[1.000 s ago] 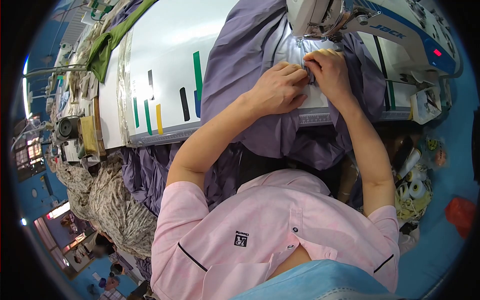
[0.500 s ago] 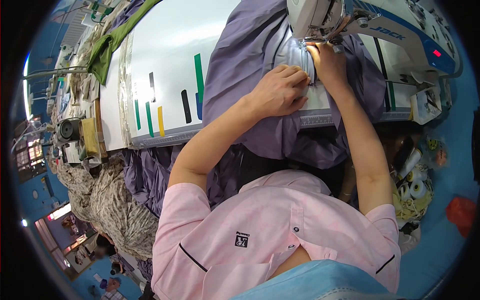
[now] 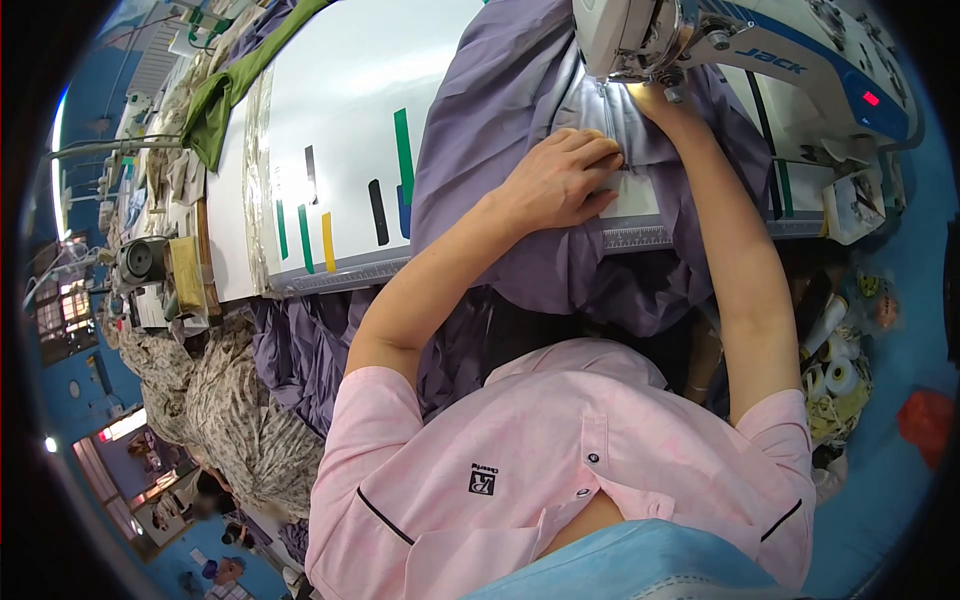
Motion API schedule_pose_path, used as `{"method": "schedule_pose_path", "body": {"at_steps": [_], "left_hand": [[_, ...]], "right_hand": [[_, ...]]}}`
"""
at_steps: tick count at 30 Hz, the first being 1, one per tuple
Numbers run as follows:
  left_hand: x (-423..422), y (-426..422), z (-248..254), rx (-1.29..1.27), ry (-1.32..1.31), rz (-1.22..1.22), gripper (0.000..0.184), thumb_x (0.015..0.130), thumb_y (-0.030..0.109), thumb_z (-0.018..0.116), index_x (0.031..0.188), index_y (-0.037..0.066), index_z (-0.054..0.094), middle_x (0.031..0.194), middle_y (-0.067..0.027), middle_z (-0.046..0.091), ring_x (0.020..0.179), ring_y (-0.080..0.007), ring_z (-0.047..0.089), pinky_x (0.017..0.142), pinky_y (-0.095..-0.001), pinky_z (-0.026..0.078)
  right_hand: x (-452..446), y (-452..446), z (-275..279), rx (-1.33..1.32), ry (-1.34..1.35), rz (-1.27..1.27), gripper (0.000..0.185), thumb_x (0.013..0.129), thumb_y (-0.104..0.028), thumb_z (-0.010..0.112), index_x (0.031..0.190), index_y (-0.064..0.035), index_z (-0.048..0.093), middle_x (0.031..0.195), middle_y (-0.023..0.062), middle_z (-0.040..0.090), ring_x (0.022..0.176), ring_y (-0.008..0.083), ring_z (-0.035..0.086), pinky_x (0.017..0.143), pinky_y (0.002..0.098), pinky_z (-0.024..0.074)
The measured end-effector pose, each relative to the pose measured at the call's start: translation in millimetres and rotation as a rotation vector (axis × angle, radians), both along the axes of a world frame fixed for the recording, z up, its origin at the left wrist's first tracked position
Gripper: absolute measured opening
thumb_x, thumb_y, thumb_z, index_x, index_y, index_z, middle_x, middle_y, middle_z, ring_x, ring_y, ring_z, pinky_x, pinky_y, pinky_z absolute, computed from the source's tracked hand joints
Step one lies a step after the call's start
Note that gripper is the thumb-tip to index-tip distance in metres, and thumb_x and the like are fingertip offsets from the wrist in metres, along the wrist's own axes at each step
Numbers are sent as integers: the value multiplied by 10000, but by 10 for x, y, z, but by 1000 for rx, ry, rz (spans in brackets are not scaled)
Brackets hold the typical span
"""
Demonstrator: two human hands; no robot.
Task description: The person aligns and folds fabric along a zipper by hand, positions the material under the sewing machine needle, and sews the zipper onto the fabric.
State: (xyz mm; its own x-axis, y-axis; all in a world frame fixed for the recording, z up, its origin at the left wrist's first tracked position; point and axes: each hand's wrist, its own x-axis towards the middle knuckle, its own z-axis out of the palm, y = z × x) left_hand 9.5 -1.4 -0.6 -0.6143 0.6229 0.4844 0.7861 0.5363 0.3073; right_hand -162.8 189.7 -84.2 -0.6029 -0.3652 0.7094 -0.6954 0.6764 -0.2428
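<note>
Purple fabric (image 3: 490, 130) lies under the head of the sewing machine (image 3: 740, 50) and hangs over the table's front edge. A pale strip that looks like a zipper (image 3: 607, 115) runs on it from the lit presser foot area toward me. My left hand (image 3: 570, 175) is closed at the near end of that strip, fingertips pinching the fabric there. Just right of the needle, my right hand (image 3: 655, 103) rests on the fabric. Its fingers are mostly hidden behind the machine head, so their grip does not show.
Coloured tape strips (image 3: 403, 155) mark the white table (image 3: 350, 80), and a ruler (image 3: 345, 276) runs along its front edge. Green cloth (image 3: 215, 110) lies at the far left. Camouflage-patterned fabric (image 3: 240, 420) is heaped beside me. Thread spools (image 3: 840, 375) sit low on the right.
My right hand has moved farther back, and its fingers have gone from beside the strip to behind the machine head. My left hand keeps almost the same place.
</note>
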Motion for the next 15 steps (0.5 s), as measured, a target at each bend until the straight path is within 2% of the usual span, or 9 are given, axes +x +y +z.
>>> {"method": "schedule_pose_path", "body": {"at_steps": [2,5,8,9,12,15], "left_hand": [[1,8,-2,48,-1,19,425,724,141,749,1115,12,645,1161,-105,601,1081,-288,591,926,-415,490],[45,-9,90,60,-57,113,443,709,78,737,1132,10,623,1145,-119,600,1074,-299,591,918,-410,503],[70,-25,112,-39,-15,233,428,712,30,706,1129,11,611,1123,-126,602,1067,-301,593,899,-382,514],[53,-12,106,-56,17,236,372,723,11,680,1087,14,604,1084,-119,604,1044,-290,594,871,-372,520],[7,29,77,-213,63,297,330,733,22,672,1056,19,603,1020,-100,618,988,-275,608,817,-363,529],[-28,62,40,-262,108,356,318,724,53,687,1032,43,609,959,-65,627,907,-246,625,747,-358,536]], "right_hand": [[457,58,491,-51,-352,-32,288,777,-179,747,1005,-26,659,1054,131,660,1103,340,572,946,488,446],[1043,119,974,263,-261,-127,252,855,-116,678,1087,-33,622,1078,134,653,1070,348,585,927,446,468],[1356,115,1026,28,-223,201,127,810,-52,687,936,-46,678,1051,101,662,1043,297,602,917,397,480],[1373,72,1023,2,-173,298,129,824,-27,664,952,-28,653,1023,102,656,1014,291,607,911,394,481],[1339,10,882,-86,-287,320,126,841,-21,649,967,-22,636,972,105,660,981,286,611,889,394,490],[1329,129,863,-44,-359,309,99,857,-22,637,956,-29,632,913,105,663,931,291,612,844,405,501]]}}
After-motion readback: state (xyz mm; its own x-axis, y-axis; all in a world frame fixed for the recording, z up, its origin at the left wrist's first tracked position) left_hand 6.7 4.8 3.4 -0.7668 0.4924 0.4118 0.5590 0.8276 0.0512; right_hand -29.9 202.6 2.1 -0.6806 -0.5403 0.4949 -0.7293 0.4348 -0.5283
